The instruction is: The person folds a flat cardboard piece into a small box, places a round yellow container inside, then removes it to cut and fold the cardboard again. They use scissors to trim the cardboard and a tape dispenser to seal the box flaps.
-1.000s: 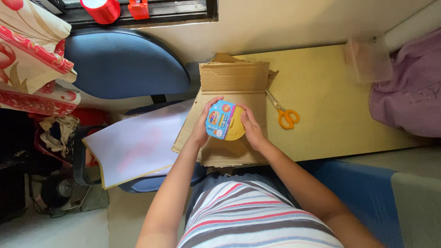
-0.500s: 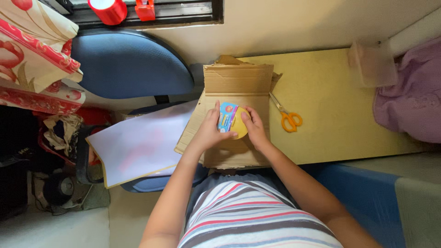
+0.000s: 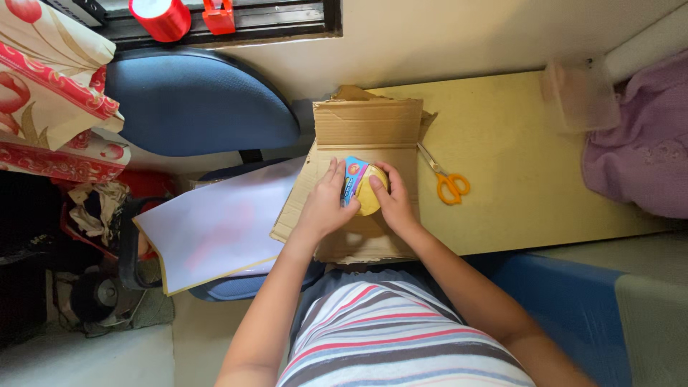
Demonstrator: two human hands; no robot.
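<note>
Both of my hands hold a small round yellow object with a colourful blue printed label (image 3: pixel 362 188) over a flattened cardboard box (image 3: pixel 365 125). My left hand (image 3: pixel 324 203) grips its left side, fingers over the label. On the right side, my right hand (image 3: pixel 393 197) cups it with the thumb on the yellow part. The cardboard lies on the left end of a pale yellow table (image 3: pixel 516 179). Orange-handled scissors (image 3: pixel 448 180) lie on the table just right of the cardboard, apart from my hands.
A large white sheet (image 3: pixel 215 229) rests on a blue chair (image 3: pixel 193 107) to the left. A clear plastic container (image 3: pixel 579 93) and purple cloth (image 3: pixel 641 150) sit at the table's right end. Red tape roll (image 3: pixel 161 16) on the window sill. Clutter fills the floor at left.
My hands turned the round object, so its label now faces more sideways and the yellow part shows. My left hand closed further over it.
</note>
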